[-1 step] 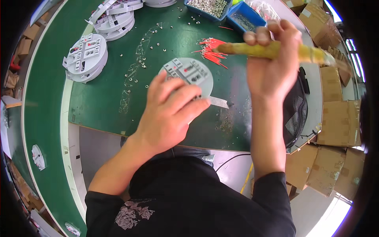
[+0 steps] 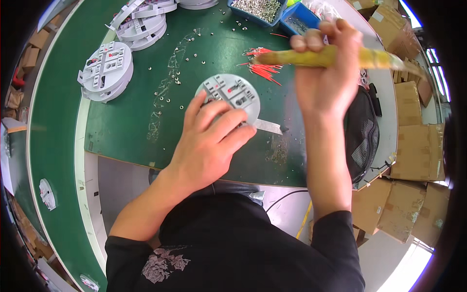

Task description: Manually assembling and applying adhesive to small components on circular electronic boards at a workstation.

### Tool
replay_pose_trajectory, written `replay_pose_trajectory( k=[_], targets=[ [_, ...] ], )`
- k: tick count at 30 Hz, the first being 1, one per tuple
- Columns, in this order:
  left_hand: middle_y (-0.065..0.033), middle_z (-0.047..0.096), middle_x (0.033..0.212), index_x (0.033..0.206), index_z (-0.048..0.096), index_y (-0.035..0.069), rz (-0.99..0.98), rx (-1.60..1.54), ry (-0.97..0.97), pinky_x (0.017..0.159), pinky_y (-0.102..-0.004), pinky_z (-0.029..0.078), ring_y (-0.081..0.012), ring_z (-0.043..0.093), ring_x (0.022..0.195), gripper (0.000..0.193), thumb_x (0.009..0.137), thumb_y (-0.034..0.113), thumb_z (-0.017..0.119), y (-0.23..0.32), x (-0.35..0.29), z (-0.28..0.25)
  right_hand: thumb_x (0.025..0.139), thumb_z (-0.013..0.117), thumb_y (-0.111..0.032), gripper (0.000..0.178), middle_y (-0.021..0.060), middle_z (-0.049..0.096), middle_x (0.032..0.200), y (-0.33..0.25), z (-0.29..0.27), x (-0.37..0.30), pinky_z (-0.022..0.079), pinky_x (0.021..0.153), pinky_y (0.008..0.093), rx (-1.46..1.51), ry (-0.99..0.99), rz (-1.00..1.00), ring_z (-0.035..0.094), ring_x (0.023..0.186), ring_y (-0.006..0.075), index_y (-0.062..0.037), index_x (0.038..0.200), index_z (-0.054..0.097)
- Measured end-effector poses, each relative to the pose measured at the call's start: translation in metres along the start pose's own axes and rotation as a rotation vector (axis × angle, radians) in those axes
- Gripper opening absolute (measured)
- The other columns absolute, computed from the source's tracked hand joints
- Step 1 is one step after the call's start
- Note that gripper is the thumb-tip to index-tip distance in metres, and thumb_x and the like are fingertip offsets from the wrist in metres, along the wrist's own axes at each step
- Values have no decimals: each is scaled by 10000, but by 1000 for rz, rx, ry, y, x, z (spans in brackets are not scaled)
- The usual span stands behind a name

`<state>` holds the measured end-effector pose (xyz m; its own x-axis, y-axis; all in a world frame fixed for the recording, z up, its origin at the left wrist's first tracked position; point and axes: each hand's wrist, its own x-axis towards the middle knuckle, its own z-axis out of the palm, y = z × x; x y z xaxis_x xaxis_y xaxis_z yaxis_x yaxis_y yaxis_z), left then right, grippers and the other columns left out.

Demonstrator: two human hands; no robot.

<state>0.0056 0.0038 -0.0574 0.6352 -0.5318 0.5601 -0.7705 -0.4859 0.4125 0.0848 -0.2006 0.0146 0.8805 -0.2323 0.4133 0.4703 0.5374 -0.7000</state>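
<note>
The right hand (image 2: 330, 80) is closed around a blurred yellow rod (image 2: 311, 58) raised above the counter (image 2: 126, 129); by the half-curled left hand (image 2: 204, 143), a round grey unit (image 2: 249, 103) is gripped at its near edge — just beside some red wires (image 2: 266, 73).

Left forearm (image 2: 146, 204) angled inward, left hand (image 2: 206, 141) back-up, fingers bent and slightly spread. Right forearm (image 2: 328, 160) nearly straight ahead, right hand (image 2: 330, 63) palm-up, fingers curled in a closed grip, slightly motion-blurred. Both elbows bent.
</note>
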Motion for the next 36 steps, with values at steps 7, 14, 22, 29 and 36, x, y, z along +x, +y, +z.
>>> replay_pose_trajectory(
  k=[7,14,22,29,36],
  targets=[
    [-8,645,1105,977,722,108,-108,-118,-52,1108,-544,388,-248,587,1076,242,748,37,751,1,-8,-6,1052,586,-312,304,46,523,937,78,11,11,470,738,383,-171,-19,67,492,770,153,-38,1170,529],
    [-78,670,1022,1001,699,60,-343,-396,254,933,-370,514,-220,645,933,204,809,-4,717,-21,-1,-23,1050,588,-330,311,45,534,965,79,11,11,461,745,379,-89,4,103,478,778,150,-40,1152,539],
    [-92,683,1089,1179,652,6,-866,-1198,229,817,-319,544,-156,659,939,215,975,69,620,-45,17,-28,1042,579,-411,287,-3,544,973,29,21,-16,426,739,342,122,-159,120,451,772,128,-147,1150,606],
    [-101,703,981,1141,650,-53,-899,-1441,180,803,-305,587,-159,698,883,199,950,-13,609,-30,21,-28,1036,567,-456,292,-22,551,961,10,17,-28,416,730,325,217,-293,110,443,768,121,-197,1156,628],
    [-106,720,965,1139,655,-32,-818,-1330,182,790,-278,586,-165,716,869,210,930,-45,634,-13,22,-25,1055,497,-487,340,-28,541,890,-5,7,-41,431,677,321,164,-317,84,440,700,112,-199,1174,631]
  ],
)
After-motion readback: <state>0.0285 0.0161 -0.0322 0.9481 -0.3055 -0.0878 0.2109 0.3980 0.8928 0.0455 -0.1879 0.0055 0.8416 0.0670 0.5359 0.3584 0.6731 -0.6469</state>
